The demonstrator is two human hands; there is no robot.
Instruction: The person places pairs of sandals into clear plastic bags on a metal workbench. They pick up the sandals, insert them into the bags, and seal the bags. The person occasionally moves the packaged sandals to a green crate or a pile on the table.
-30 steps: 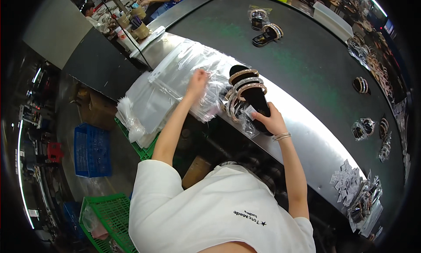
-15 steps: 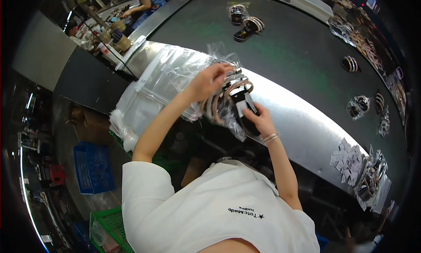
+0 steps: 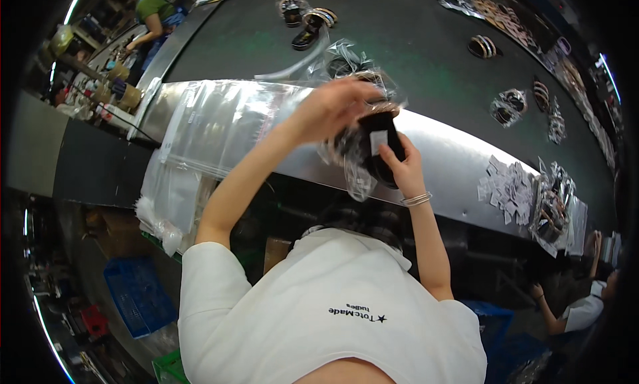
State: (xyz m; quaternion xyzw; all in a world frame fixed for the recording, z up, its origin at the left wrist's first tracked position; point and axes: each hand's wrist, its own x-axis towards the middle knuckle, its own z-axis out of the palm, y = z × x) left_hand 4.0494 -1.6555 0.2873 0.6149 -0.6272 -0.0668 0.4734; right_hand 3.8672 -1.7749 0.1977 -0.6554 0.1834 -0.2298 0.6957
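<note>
My right hand is closed around the heel end of a black sandal, its thumb beside a small white label. My left hand is over the sandal's strap end, its fingers bent and smeared by motion, so what they grip cannot be told. Crumpled clear plastic hangs beside the sandal, below my left hand. More clear wrap with a dark item lies just beyond my left hand. Flat clear plastic bags are spread on the metal edge to the left.
Several strappy sandals, some wrapped, lie on the dark belt. On the metal ledge at right are a heap of small white slips and wrapped sandals. A blue crate stands lower left. Other people work far left and right.
The view has shifted, so the belt's contents sit further left. The sandal in my right hand now shows its dark, labelled face, and my left hand has moved across its strap end.
</note>
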